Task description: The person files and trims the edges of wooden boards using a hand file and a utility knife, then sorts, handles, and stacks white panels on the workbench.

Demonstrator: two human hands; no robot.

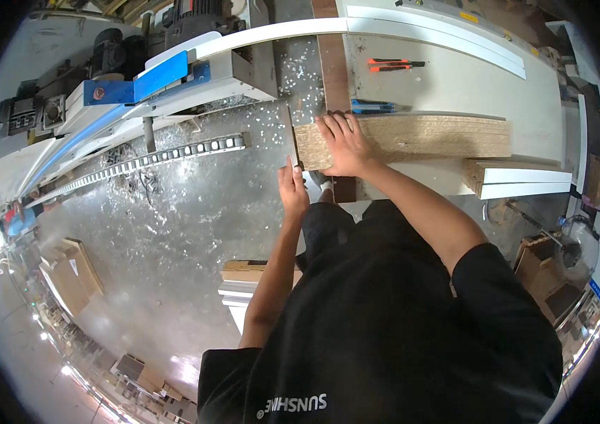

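A bundle of particleboard strips (441,138) lies on the workbench with its raw, chip-textured edges facing up. My right hand (348,145) grips the bundle near its left end, fingers over the far side and thumb on the near side. At that left end, my left hand (293,187) is closed around a long, thin, flat tool that looks like a file (290,134). The tool points away from me, upright against the strip ends. Beyond the bundle lie a blue utility knife (372,106) and a red-and-black utility knife (393,65).
More white-faced strips (526,180) lie at the bench's right. An edge-banding-type machine (165,85) with blue parts stands front left, its roller rail (173,155) reaching out over the floor. White scraps litter the floor (173,219). Stacked boards (236,286) sit beside my left arm.
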